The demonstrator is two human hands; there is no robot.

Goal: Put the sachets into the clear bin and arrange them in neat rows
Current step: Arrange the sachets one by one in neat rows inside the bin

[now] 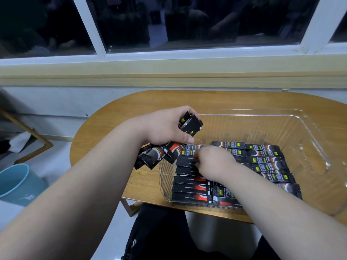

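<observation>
Nearest me, under my right hand [214,162], the laid sachets [189,188] lie flat in two columns on the floor of the clear bin [308,132], their ends meeting in the middle. That hand rests on the left column with its fingertips curled onto one sachet's end; I cannot tell whether they pinch it or only nudge it. Just beyond it and to its left, my left hand [163,126] is closed round a loose bundle [189,124] of more sachets over the bin's left rim, their ends fanning out above and below my fist. I judge them light, thin and pliant, and glossy enough to slide over each other. They are best taken singly by a crimped short end or across the flat middle, without squeezing. Beyond both hands the bin's far half shows open floor for further rows. Its clear walls look easy to clip. The table [105,139] runs on past the bin.
</observation>
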